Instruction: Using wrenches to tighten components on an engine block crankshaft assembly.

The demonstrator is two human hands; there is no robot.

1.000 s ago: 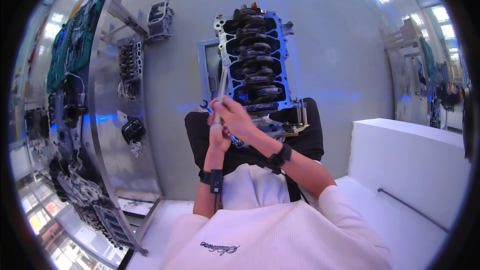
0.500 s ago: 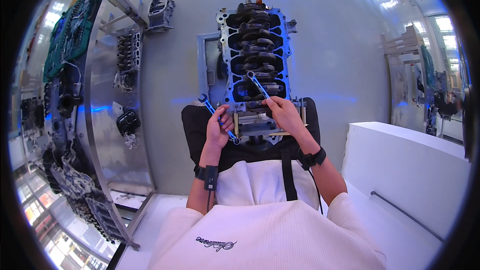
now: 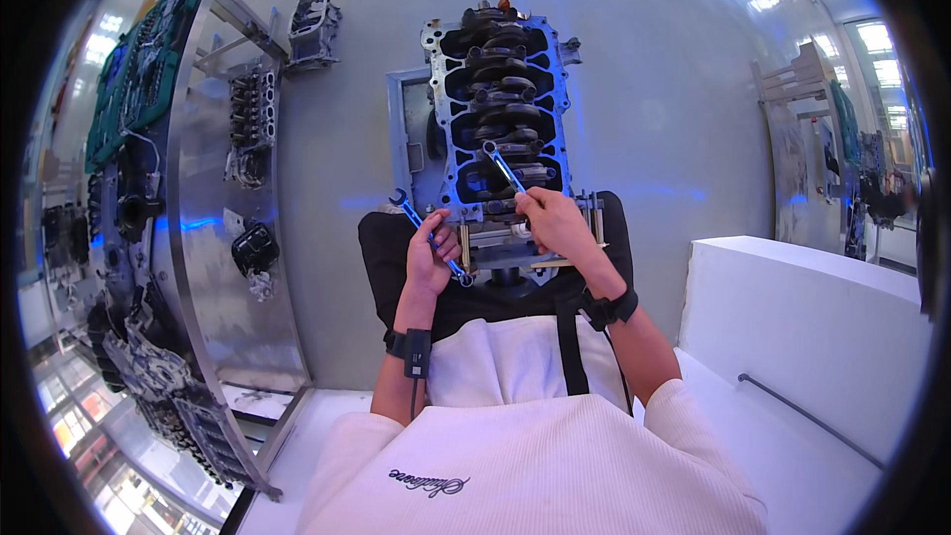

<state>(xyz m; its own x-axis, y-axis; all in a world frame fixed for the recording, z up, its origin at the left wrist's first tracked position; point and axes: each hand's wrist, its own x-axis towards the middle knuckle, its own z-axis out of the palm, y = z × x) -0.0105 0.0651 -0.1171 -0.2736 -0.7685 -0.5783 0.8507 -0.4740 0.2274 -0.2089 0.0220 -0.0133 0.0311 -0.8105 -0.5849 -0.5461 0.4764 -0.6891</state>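
An engine block (image 3: 443, 99) with its dark crankshaft (image 3: 504, 104) exposed stands in front of me on a stand. My right hand (image 3: 557, 226) is closed round a combination wrench (image 3: 507, 172), whose ring end lies over the near part of the crankshaft; whether it sits on a bolt I cannot tell. Beside the block's near left corner, my left hand (image 3: 430, 256) grips a second combination wrench (image 3: 413, 215). Its open jaw points up and left, and its ring end shows below the fingers.
To the left runs a metal workbench (image 3: 287, 287) with a cylinder head (image 3: 252, 107), a black part (image 3: 255, 250) and a green tool case (image 3: 149, 69). Another engine casting (image 3: 313, 30) lies beyond it. A white block-like surface (image 3: 792, 317) stands at right.
The engine block appears turned slightly, its near end a little lower and left in view. My right hand and its wrench have shifted slightly left. My left hand is nearly unchanged.
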